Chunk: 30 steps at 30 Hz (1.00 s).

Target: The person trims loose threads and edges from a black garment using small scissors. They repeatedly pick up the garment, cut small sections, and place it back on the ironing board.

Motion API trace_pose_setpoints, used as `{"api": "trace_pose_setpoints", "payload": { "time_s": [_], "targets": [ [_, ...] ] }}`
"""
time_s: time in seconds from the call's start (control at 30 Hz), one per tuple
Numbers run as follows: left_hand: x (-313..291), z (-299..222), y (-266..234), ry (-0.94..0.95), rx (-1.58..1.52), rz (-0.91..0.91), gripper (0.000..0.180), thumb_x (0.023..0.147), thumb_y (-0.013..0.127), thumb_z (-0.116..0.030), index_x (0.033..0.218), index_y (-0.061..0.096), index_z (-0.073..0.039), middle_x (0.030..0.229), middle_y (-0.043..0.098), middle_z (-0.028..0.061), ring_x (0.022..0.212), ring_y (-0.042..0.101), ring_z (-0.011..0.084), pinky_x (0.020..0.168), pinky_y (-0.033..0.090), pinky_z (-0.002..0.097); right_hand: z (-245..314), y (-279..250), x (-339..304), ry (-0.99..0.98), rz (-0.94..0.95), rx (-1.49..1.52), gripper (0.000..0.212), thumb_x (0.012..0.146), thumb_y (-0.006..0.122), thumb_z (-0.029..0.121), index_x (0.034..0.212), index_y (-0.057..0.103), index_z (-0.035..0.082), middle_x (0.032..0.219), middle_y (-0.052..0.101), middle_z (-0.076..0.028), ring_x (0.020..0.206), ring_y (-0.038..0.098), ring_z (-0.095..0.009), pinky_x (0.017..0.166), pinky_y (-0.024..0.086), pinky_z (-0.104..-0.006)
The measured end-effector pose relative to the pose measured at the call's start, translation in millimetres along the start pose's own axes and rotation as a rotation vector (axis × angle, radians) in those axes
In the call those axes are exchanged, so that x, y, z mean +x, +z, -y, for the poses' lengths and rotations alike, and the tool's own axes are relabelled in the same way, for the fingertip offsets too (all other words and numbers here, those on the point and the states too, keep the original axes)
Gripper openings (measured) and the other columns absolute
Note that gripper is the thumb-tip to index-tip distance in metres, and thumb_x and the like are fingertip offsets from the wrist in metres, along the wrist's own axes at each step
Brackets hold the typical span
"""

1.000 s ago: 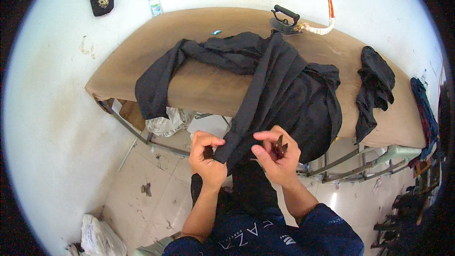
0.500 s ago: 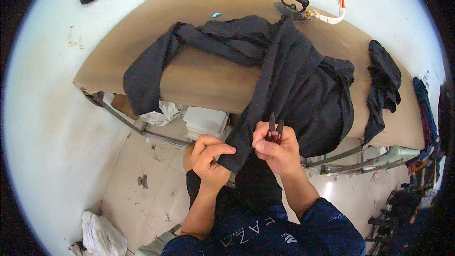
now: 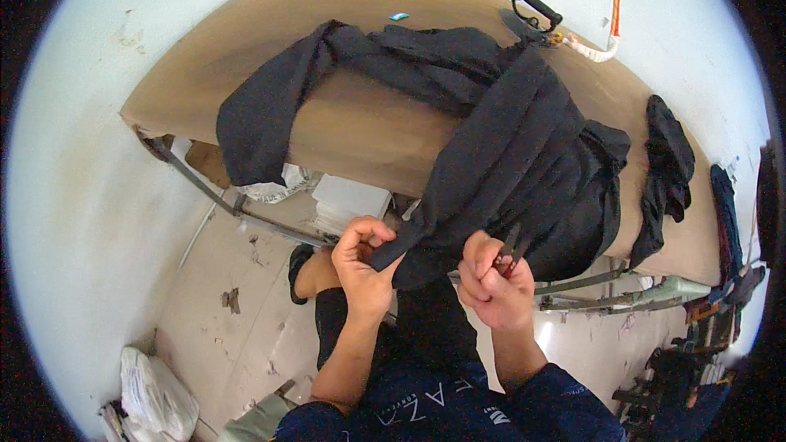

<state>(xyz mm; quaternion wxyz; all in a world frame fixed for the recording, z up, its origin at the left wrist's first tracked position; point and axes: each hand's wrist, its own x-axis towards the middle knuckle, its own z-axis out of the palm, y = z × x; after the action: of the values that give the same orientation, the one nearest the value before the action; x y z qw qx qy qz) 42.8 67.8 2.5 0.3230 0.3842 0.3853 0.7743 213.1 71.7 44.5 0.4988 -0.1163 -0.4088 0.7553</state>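
Observation:
A black garment [image 3: 499, 139] lies spread and bunched over the padded brown table, and one end hangs off the front toward me. My left hand [image 3: 362, 270] is closed on that hanging end, pinching its edge between thumb and fingers. To its right, my right hand [image 3: 495, 285] is closed around small dark thread snips [image 3: 512, 244], whose two blades point up and away from me. The snips are in front of the cloth; whether they touch it I cannot tell. Some of the right fingers are hidden behind the palm.
An iron [image 3: 534, 15] with a black handle and a cord rests at the back of the brown table [image 3: 368, 127]. Another black cloth [image 3: 665, 168] drapes over the right end. Below are a stack of white sheets [image 3: 350, 198] and a metal frame. A white bag [image 3: 155, 397] stands lower left.
My left hand has risen slightly and now holds the cloth edge folded up. The right hand with the snips has moved right and a little down. The whole view has shifted slightly.

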Motion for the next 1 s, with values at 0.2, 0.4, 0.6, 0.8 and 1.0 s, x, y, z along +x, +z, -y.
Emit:
{"api": "trace_pose_setpoints", "payload": {
  "time_s": [0.2, 0.4, 0.6, 0.8, 1.0],
  "targets": [
    [0, -9, -10, 0.048, 0.04, 0.054, 0.028, 0.069, 0.077, 0.008, 0.086, 0.059, -0.005, 0.085, 0.055, -0.0008, 0.077, 0.048, 0.0078, 0.07, 0.039, 0.0212, -14, 20, 20, -0.203, 0.045, -0.413, 0.004, 0.095, 0.055, 0.003, 0.091, 0.055, 0.001, 0.085, 0.062, -0.01, 0.066, 0.055, -0.009, 0.056, 0.043, -0.023],
    [1, -6, -12, 0.099, 0.014, -0.045, 0.027, 0.069, 0.076, 0.007, 0.087, 0.059, -0.004, 0.086, 0.055, -0.0003, 0.077, 0.047, 0.0082, 0.069, 0.038, 0.0209, -32, 11, 9, -0.05, -0.141, -0.943, 0.008, 0.094, 0.061, 0.005, 0.099, 0.059, -0.001, 0.079, 0.064, -0.004, 0.069, 0.055, -0.006, 0.063, 0.046, -0.0242],
    [10, -5, -10, 0.143, 0.06, -0.09, 0.027, 0.071, 0.073, 0.009, 0.089, 0.057, -0.003, 0.087, 0.054, 0.0011, 0.076, 0.046, 0.008, 0.068, 0.037, 0.0204, -56, -13, -43, 0.267, -0.085, -1.015, 0.014, 0.094, 0.063, 0.011, 0.101, 0.062, -0.001, 0.087, 0.068, -0.007, 0.08, 0.064, -0.011, 0.072, 0.051, -0.0285],
    [13, 0, -5, 0.155, 0.042, -0.037, 0.026, 0.071, 0.072, 0.009, 0.088, 0.057, -0.004, 0.084, 0.052, 0.001, 0.074, 0.046, 0.0084, 0.066, 0.036, 0.0205, -10, 4, -19, -0.074, -0.117, -1.051, 0.023, 0.085, 0.073, 0.009, 0.105, 0.064, 0.001, 0.077, 0.061, -0.004, 0.065, 0.054, -0.007, 0.057, 0.043, -0.0236],
    [15, -4, -4, 0.202, 0.097, 0.056, 0.026, 0.069, 0.072, 0.009, 0.086, 0.058, -0.005, 0.083, 0.052, 0.0002, 0.074, 0.046, 0.008, 0.066, 0.036, 0.0207, 11, 30, 47, -0.532, -0.066, -1.251, 0.045, 0.07, 0.084, 0.004, 0.111, 0.067, 0.002, 0.077, 0.058, -0.002, 0.054, 0.045, -0.006, 0.048, 0.031, -0.0185]
  ]
}}
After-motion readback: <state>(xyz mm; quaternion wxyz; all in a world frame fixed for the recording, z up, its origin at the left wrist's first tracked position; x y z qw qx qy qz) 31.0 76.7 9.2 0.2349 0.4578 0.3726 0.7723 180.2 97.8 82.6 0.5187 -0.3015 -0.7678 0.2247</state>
